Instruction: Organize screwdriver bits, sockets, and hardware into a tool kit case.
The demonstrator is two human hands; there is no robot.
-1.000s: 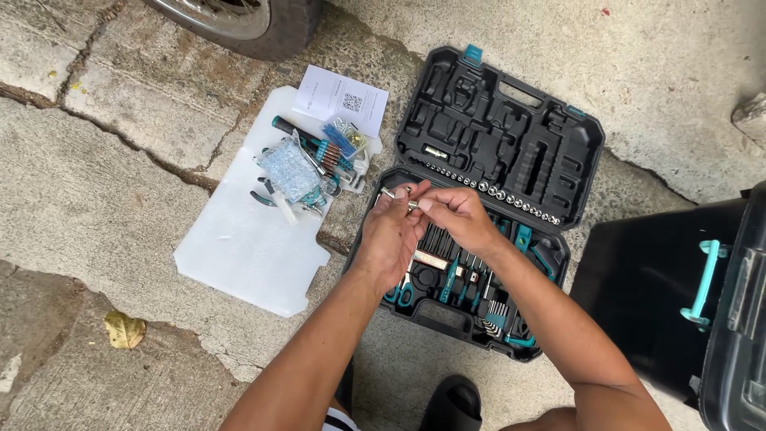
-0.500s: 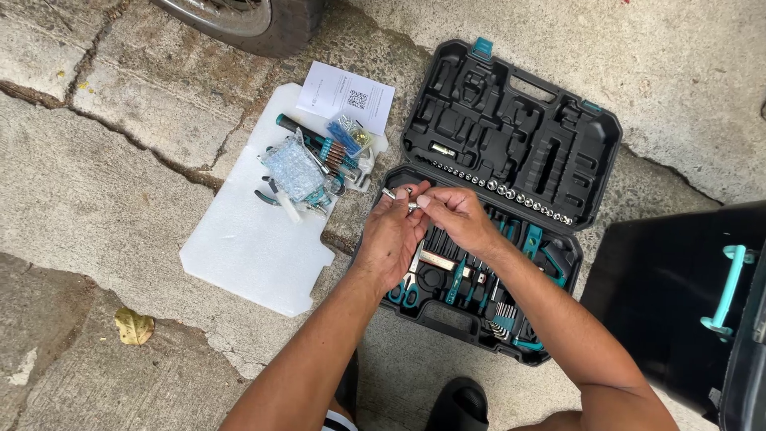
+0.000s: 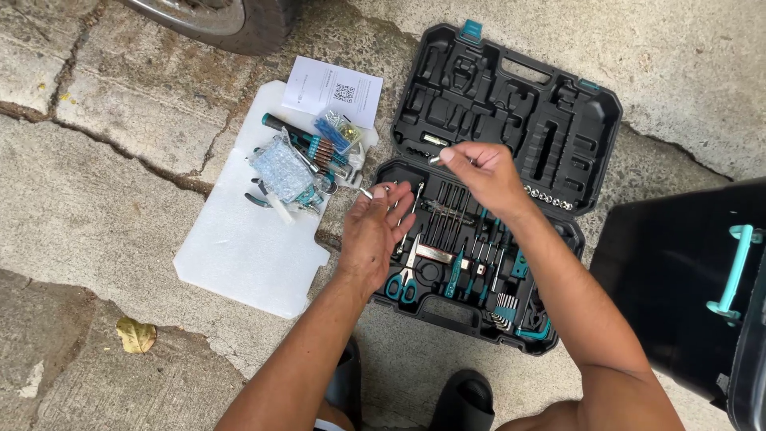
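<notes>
Your left hand [image 3: 375,231] hovers over the near-left corner of the open tool case [image 3: 590,120], palm up and fingers loosely curled, with a slim metal bar [image 3: 369,192] resting across the fingertips rather than clamped; held flat like that, the piece lies where you can see it. Your right hand [image 3: 483,172] is raised over the hinge line of the case, thumb and forefinger pinched on a small silver socket [image 3: 436,160]; the pinch suits a part so small, and the hand sits just above the row of sockets [image 3: 546,194] set along the tray's far edge.

The case lies fully open, its empty moulded lid flat on the ground and its tray holding scissors [image 3: 401,281], screwdrivers and bits in their slots; to the left a white foam sheet [image 3: 239,255] carries a heap of loose tools [image 3: 299,168] and small bagged parts, with a folded paper leaflet [image 3: 333,90] at its far end, so the loose items stay off the grit.

There is no tabletop here; everything rests on a cracked concrete floor [image 3: 104,183] outdoors, with a dry leaf [image 3: 136,335] nearby, a tyre [image 3: 231,20] at the top edge, and a black bin with a teal handle [image 3: 686,271] at your right; your dark sandals show at the bottom.
</notes>
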